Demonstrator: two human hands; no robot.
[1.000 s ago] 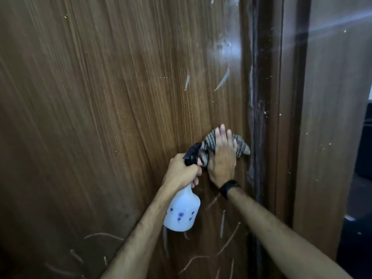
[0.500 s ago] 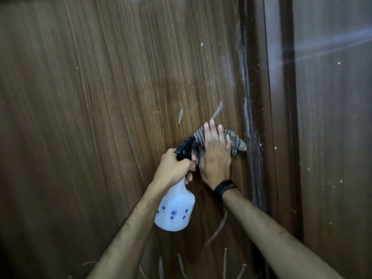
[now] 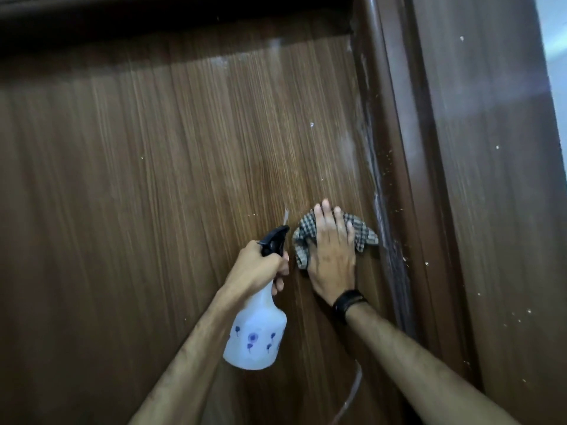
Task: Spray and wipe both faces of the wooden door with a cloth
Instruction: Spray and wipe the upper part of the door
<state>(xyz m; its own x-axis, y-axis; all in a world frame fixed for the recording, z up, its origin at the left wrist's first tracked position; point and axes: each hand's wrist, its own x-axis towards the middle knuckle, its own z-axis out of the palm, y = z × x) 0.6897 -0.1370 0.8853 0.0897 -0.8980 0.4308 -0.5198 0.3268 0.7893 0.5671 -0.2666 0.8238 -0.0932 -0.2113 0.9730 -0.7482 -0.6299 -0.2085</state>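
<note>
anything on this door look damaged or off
Yes. The door has pale scratch-like streaks low down by the right arm, white specks on its face, and whitish grime along its right edge by the frame. The right hand presses the cloth beside that grime.
</note>
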